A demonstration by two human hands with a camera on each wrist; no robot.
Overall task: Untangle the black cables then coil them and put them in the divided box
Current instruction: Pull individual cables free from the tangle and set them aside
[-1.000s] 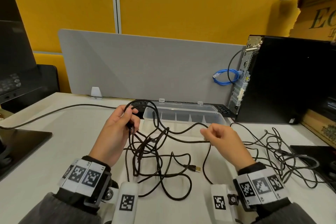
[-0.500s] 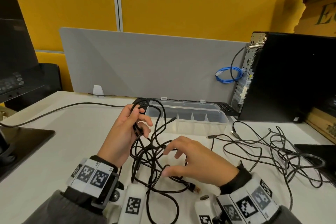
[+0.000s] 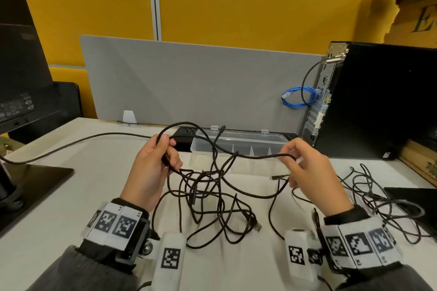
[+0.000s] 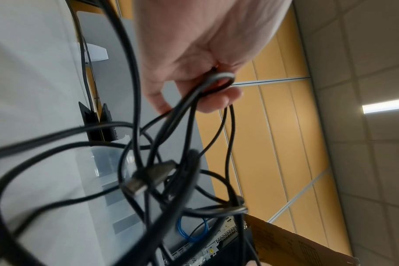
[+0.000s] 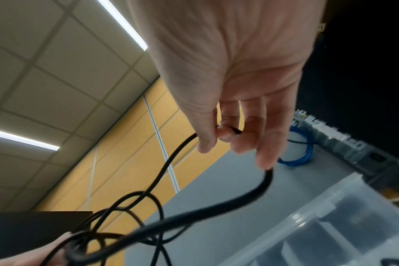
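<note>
A tangle of black cables (image 3: 208,191) lies on the white desk between my hands, with a USB plug (image 3: 256,227) at its near edge. My left hand (image 3: 163,156) grips a small bunch of loops lifted from the tangle; in the left wrist view the left hand (image 4: 207,86) has its fingers curled round the loops, and a USB plug (image 4: 148,178) dangles below. My right hand (image 3: 293,158) pinches one strand stretched across from the left; the right wrist view shows the right hand (image 5: 223,133) with thumb and fingers on that strand (image 5: 171,162). The clear divided box (image 3: 238,144) stands open behind.
A second loose heap of black cables (image 3: 383,198) sprawls on the right. A black computer tower (image 3: 378,101) with a blue cable (image 3: 300,99) stands at back right, and a monitor base (image 3: 30,182) at left. A grey partition (image 3: 189,85) closes the back; a thick black cable (image 3: 71,144) runs off left.
My right hand left the middle of the tangle, rose to the right and now pinches a strand pulled taut in front of the box. The left hand lifted slightly with its loops.
</note>
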